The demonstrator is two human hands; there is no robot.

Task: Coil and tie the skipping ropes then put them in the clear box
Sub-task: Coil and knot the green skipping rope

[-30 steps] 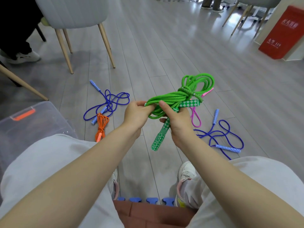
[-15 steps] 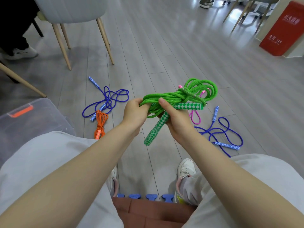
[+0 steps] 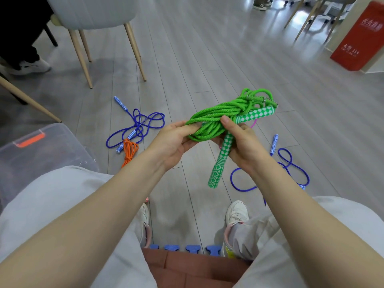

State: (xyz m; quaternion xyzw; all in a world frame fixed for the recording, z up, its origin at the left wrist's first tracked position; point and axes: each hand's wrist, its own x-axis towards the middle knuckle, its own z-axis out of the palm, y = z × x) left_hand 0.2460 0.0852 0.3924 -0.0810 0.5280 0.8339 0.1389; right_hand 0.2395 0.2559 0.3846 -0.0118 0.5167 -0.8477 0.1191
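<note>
A coiled green skipping rope [image 3: 216, 115] with two green-and-white patterned handles hangs above the floor between my hands. My left hand [image 3: 172, 140] pinches the left end of the coil. My right hand [image 3: 241, 142] grips the coil's middle and both handles, one handle pointing down, the other up-right. On the floor lie a loose blue rope [image 3: 137, 127] at left, a tied orange rope [image 3: 129, 150] beside it, and another loose blue rope [image 3: 286, 167] at right. A bit of pink rope [image 3: 254, 123] shows behind my right hand. The clear box [image 3: 41, 148], with an orange latch, stands at my left knee.
A grey chair with wooden legs [image 3: 83, 48] stands at the back left, with another person's shoe [image 3: 31, 66] beside it. A red stand [image 3: 361, 36] is at the far right. Blue and brown foam mat [image 3: 187, 262] lies under me, my shoes [image 3: 236, 215] on the floor.
The green bundle has flattened and tilted, its looped end now pointing right and away. My hands have shifted slightly right with it. The lower handle hangs more steeply.
</note>
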